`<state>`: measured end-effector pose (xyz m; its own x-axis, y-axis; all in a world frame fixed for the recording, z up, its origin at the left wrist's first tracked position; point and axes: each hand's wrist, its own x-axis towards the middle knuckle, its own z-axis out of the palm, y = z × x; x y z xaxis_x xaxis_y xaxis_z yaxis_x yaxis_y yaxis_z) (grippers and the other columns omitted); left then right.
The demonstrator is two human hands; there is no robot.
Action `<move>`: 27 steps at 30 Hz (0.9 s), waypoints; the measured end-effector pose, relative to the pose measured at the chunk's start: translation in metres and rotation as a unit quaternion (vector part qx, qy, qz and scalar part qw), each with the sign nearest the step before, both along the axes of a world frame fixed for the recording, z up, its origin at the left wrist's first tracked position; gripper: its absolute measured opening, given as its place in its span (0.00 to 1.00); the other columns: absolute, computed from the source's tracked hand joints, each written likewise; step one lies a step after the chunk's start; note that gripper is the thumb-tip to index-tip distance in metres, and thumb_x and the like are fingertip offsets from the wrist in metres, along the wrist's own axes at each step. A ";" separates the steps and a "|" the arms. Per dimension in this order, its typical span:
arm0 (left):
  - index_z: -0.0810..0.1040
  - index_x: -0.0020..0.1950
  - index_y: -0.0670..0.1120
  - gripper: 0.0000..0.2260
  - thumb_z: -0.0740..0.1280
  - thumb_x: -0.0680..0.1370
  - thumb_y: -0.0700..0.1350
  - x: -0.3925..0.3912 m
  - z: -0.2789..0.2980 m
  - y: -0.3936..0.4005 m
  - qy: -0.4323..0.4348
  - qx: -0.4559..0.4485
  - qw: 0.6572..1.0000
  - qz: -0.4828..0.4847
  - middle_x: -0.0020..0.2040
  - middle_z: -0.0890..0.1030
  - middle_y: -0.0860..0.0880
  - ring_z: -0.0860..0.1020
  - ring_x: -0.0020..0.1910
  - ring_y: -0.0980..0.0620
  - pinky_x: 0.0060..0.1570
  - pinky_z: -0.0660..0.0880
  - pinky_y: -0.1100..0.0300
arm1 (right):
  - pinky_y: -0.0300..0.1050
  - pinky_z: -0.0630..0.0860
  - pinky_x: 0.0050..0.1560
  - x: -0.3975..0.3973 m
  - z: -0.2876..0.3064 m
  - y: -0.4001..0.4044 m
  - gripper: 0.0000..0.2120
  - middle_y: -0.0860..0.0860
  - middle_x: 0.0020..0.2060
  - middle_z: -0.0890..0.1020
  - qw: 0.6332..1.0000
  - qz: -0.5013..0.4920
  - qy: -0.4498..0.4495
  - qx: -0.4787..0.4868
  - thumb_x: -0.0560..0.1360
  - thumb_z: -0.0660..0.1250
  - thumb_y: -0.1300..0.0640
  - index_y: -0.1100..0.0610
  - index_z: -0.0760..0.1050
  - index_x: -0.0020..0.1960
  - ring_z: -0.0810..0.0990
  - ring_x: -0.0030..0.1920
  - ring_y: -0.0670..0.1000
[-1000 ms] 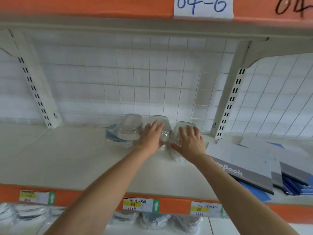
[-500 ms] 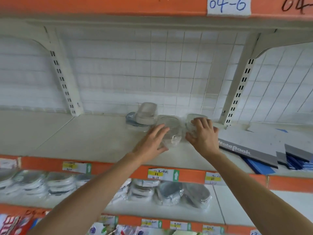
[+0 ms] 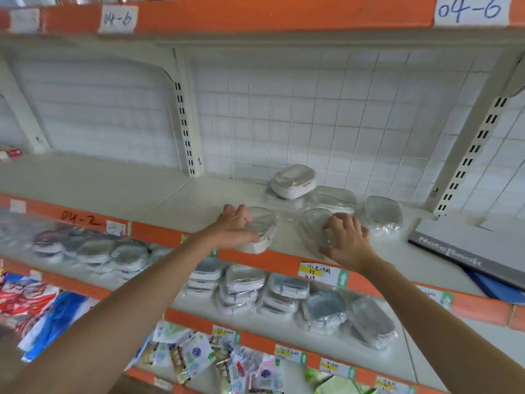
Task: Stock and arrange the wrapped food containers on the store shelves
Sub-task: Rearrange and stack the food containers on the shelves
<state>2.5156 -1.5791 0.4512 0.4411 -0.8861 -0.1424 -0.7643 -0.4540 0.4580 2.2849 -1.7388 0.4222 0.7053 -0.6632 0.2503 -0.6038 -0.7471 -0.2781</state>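
Since half a second ago, both hands have drawn back from the far part of the shelf toward its near edge, each bringing a wrapped container along. The left hand (image 3: 237,227) has its fingers curled over a clear-wrapped container (image 3: 260,233) that now sits right at the orange shelf lip (image 3: 281,261), slightly overhanging it. To its right, the right hand (image 3: 345,241) has its fingers curled around a second wrapped container (image 3: 316,226), also near the front edge.

Farther back, three more containers sit close together: a white-lidded one (image 3: 294,180) propped on top of another, a flat one (image 3: 333,196) beside it, and one more (image 3: 382,213) to the right. A grey notebook (image 3: 460,245) lies at the far right.

To do this step well, the left container likely wants nudging back from the lip so it cannot tip off. Both front containers should probably be squared to the edge, just beside each other, in a neat row ahead of the back group.
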 end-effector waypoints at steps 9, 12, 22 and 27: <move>0.54 0.73 0.38 0.45 0.67 0.69 0.66 -0.028 -0.010 -0.055 -0.074 0.002 0.985 0.155 0.70 0.64 0.41 0.62 0.69 0.41 0.62 0.65 0.51 | 0.52 0.60 0.65 0.035 -0.005 -0.007 0.42 0.56 0.66 0.64 0.990 -0.121 0.069 0.011 0.71 0.61 0.33 0.60 0.54 0.73 0.62 0.66 0.58; 0.58 0.71 0.38 0.44 0.69 0.68 0.65 -0.031 -0.015 -0.046 -0.080 -0.051 0.983 0.158 0.69 0.66 0.41 0.64 0.67 0.41 0.61 0.66 0.50 | 0.51 0.60 0.63 0.034 -0.009 -0.002 0.39 0.57 0.65 0.65 0.991 -0.129 0.041 -0.006 0.72 0.63 0.38 0.60 0.55 0.72 0.62 0.65 0.58; 0.60 0.73 0.40 0.44 0.73 0.66 0.60 -0.065 -0.058 0.057 -0.160 -0.240 0.955 -0.067 0.68 0.68 0.43 0.66 0.65 0.45 0.63 0.60 0.58 | 0.55 0.64 0.62 0.000 -0.008 0.056 0.45 0.63 0.65 0.69 0.974 -0.041 -0.162 -0.155 0.61 0.77 0.58 0.65 0.60 0.72 0.69 0.63 0.64; 0.61 0.74 0.43 0.41 0.74 0.65 0.52 -0.080 -0.087 0.096 -0.191 -0.203 0.956 -0.097 0.68 0.69 0.46 0.66 0.65 0.45 0.63 0.61 0.58 | 0.54 0.68 0.58 -0.033 -0.017 0.092 0.43 0.60 0.63 0.71 0.962 0.052 -0.153 -0.221 0.61 0.73 0.54 0.63 0.62 0.71 0.71 0.60 0.61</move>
